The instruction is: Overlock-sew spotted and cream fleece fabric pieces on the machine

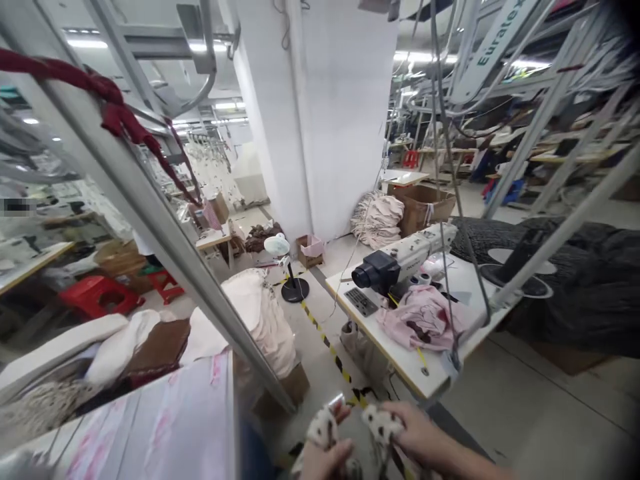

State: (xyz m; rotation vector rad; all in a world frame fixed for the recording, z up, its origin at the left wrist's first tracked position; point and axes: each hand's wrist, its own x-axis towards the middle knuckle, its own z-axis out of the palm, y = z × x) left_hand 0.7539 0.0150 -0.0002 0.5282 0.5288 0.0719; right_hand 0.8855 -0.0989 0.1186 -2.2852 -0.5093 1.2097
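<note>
Your L hand (pixel 326 461) and R hand (pixel 423 432) sit at bottom edge of view, close together, both narrow, each gripping a bunch of white spotted cloth (pixel 380 427). Count 2 bunches, 1 per hand, small gap between. Can't tell if it's 1 piece or 2, since the frame cuts off the lower part. Long axis of each bunch runs roughly up-down in view, top ends pointing away from you. Small shiny bit (pixel 336 401) shows by top of L bunch, too small to tell what.

Ahead on R: 1 white sewing machine (pixel 405 253), black end pointing L, on white surface (pixel 415 363), w/ 1 pink garment (pixel 420 320) heaped just in front of it. Behind that: 1 cardboard box (pixel 423 208) and 1 bundle of pale cloth (pixel 377 220) by white pillar (pixel 345 120).

Ahead on L: 1 pale cloth pile (pixel 260 323), 1 lamp (pixel 277 245) on round black base, 2 red stools (pixel 100 297) further off. Yellow-black tape (pixel 325 340) on floor (pixel 500 413) runs toward your hands. Dark cloth heap (pixel 560 287) far R, well apart from you.
</note>
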